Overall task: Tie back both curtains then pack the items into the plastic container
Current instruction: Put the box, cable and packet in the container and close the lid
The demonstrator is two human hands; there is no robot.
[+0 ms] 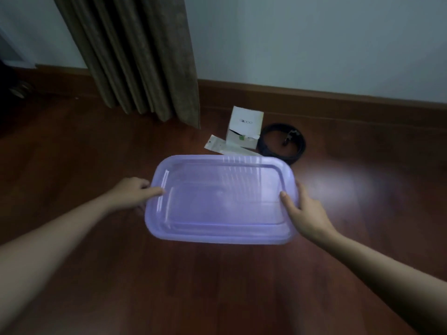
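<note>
A translucent purple plastic container (222, 199) with its lid on is held over the wooden floor. My left hand (135, 192) grips its left short end, thumb on top of the lid. My right hand (306, 209) grips the right end in the same way. Beyond the container lie a white cardboard box (245, 126), a flat clear packet (222, 147) and a coiled black cable (281, 143). A brown curtain (137, 56) hangs in folds down to the floor at the back left.
A dark wooden skirting board (314, 100) runs along the pale wall behind the items. The glossy wooden floor (217, 286) spreads around and below the container. A dark area lies at the far left.
</note>
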